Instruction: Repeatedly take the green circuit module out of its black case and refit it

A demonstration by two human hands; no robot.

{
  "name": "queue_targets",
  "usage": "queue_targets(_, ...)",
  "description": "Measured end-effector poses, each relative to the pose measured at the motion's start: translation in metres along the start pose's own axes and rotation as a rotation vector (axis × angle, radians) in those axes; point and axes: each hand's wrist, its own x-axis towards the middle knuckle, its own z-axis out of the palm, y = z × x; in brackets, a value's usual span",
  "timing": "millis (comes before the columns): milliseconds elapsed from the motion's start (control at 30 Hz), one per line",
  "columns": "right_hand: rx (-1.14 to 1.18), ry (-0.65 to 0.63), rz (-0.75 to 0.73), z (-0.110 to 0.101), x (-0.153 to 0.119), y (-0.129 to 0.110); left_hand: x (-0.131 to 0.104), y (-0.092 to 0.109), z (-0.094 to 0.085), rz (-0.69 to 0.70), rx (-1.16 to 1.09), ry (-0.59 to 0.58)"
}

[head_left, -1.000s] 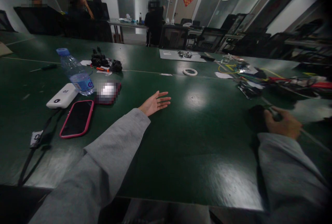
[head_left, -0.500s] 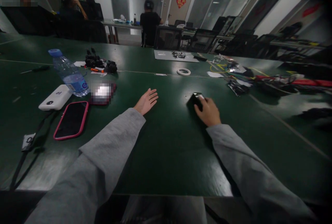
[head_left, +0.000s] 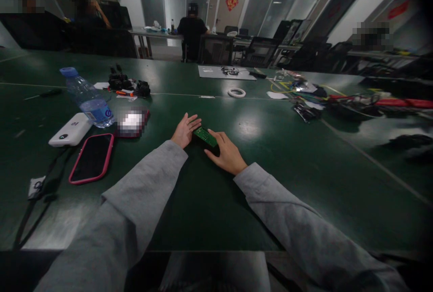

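Observation:
A small green circuit board [head_left: 205, 136] is in my right hand [head_left: 228, 153], between the thumb on the near side and the fingers on the far side. It is held low over the table, and its right end is partly covered by the fingers. My left hand [head_left: 183, 131] has its palm turned up and fingers stretched out toward the board's left end. Whether those fingertips touch the board I cannot tell. Both forearms, in grey sleeves, lie across the green table [head_left: 209, 206].
On the left are a phone with a pink edge [head_left: 92, 158], a white power bank [head_left: 71, 129], a water bottle [head_left: 93, 102] and a blurred-out item [head_left: 132, 122]. A white tape ring [head_left: 236, 93] lies ahead. Tangled cables [head_left: 352, 102] spread right. People sit beyond.
My right hand has swung left with the board, from the right side to beside my left hand. The board's green face now shows. My left hand has stayed nearly in place.

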Motion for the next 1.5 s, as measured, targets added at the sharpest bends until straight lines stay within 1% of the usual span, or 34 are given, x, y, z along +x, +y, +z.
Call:
queue_targets(133,0.011,0.047,-0.051,0.002,-0.001,0.003,0.0,0.0,0.0,-0.008,-0.002,-0.019)
queue_targets(200,0.016,0.086,-0.045,0.003,-0.002,0.004,-0.001,0.0,0.0,-0.01,0.001,-0.027)
queue_targets(267,0.01,0.098,-0.029,0.003,-0.003,0.006,-0.002,0.0,0.001,-0.014,0.01,-0.027)
queue_targets(467,-0.023,0.023,0.002,-0.003,-0.004,0.005,-0.004,0.001,0.003,-0.026,0.026,-0.034)
queue_targets(567,0.061,0.032,0.036,-0.004,-0.004,0.004,-0.003,0.001,0.002,-0.02,0.028,-0.048)
queue_targets(633,0.205,0.09,0.097,-0.003,-0.003,0.005,-0.002,0.001,0.001,-0.021,0.039,-0.054)
queue_targets(667,0.321,0.126,0.153,-0.003,-0.002,0.005,-0.002,0.0,0.001,-0.023,0.047,-0.055)
queue_targets(733,0.651,0.18,0.313,-0.002,0.0,0.007,-0.001,-0.001,0.001,-0.032,0.067,-0.064)
queue_targets(767,0.843,0.186,0.4,-0.001,0.002,0.008,-0.001,-0.002,0.002,-0.042,0.078,-0.077)
queue_targets(833,1.196,0.183,0.548,-0.002,0.006,0.013,-0.001,-0.005,0.002,-0.068,0.109,-0.13)
queue_targets(867,1.33,0.182,0.603,-0.003,0.007,0.015,-0.001,-0.006,0.003,-0.078,0.131,-0.164)
queue_targets(900,1.43,0.188,0.644,-0.004,0.009,0.019,-0.001,-0.007,0.003,-0.083,0.154,-0.202)
queue_targets(967,1.549,0.218,0.694,-0.005,0.011,0.025,-0.002,-0.009,0.002,-0.074,0.195,-0.267)
queue_targets(1033,1.586,0.227,0.715,-0.006,0.012,0.029,-0.002,-0.01,0.001,-0.055,0.224,-0.3)
queue_targets(1100,1.575,0.214,0.716,-0.006,0.011,0.03,-0.001,-0.011,-0.001,-0.04,0.234,-0.301)
queue_targets(1233,1.528,0.115,0.686,-0.002,0.008,0.022,0.0,-0.014,0.0,-0.011,0.226,-0.263)
queue_targets(1333,1.498,0.037,0.629,0.0,0.006,0.014,-0.001,-0.014,0.002,0.011,0.262,-0.305)
queue_targets(1400,1.514,0.02,0.618,0.001,0.005,0.012,-0.003,-0.014,0.004,0.029,0.276,-0.325)
queue_targets(1500,1.554,0.018,0.635,0.001,0.006,0.012,-0.006,-0.014,0.006,0.051,0.281,-0.311)
